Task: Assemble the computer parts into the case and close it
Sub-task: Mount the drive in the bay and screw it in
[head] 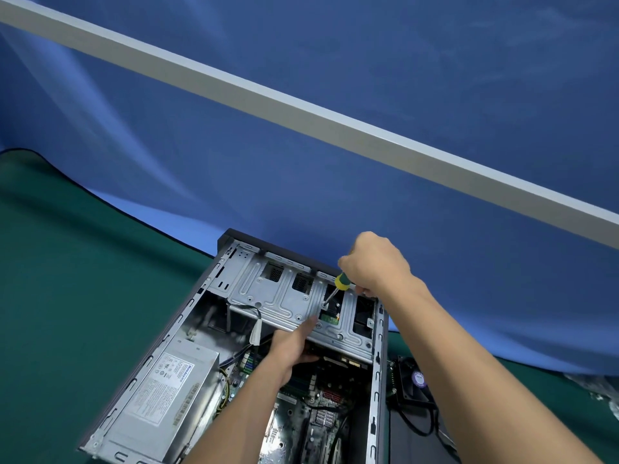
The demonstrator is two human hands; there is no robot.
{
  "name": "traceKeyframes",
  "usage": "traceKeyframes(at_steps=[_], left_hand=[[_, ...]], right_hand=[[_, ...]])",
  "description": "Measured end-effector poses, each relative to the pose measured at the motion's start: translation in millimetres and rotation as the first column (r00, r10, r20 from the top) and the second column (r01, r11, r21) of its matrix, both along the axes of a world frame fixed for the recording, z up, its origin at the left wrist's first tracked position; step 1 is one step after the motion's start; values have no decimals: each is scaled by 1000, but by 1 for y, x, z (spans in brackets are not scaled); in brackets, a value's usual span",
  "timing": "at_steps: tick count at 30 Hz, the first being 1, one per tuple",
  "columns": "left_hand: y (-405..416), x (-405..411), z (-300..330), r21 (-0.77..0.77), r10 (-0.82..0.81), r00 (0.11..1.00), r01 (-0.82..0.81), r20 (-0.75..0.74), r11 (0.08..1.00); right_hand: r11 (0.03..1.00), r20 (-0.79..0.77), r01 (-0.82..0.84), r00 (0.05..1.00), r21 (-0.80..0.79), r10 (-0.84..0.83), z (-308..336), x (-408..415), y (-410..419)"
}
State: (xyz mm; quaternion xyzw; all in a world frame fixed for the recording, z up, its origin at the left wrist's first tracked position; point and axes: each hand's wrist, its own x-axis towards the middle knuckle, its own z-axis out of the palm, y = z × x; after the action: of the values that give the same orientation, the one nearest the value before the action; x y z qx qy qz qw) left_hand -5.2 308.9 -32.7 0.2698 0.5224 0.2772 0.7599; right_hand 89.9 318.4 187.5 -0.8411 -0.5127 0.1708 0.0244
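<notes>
Head: screwdriver (341,282) in right-hand fingers (348,262)

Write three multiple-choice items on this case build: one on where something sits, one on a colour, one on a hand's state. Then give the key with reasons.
1. Where does the power supply sit in the case?
A. left side
B. right side
C. outside it

2. What colours is the screwdriver handle?
A. red and black
B. green and yellow
C. all blue

3. What is the right hand doing?
A. lying flat on the mat
B. gripping the screwdriver
C. holding a fan

Key: 1 A, the labelled box lies along the left wall. 2 B, both colours show below the fist. 3 B, fingers curl round the handle, tip on the drive cage.
</notes>
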Motion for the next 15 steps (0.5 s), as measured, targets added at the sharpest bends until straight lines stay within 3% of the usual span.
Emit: traceKeyframes(at_steps=[9,15], left_hand=[[2,0,5,-47,8,999,-11,-49,999],[-3,2,11,-18,29,997,-31,-77,999]], right_hand=[[975,278,-133,944,-176,179,-11,14,-36],[969,161,-16,985,-245,57,-49,33,-88]])
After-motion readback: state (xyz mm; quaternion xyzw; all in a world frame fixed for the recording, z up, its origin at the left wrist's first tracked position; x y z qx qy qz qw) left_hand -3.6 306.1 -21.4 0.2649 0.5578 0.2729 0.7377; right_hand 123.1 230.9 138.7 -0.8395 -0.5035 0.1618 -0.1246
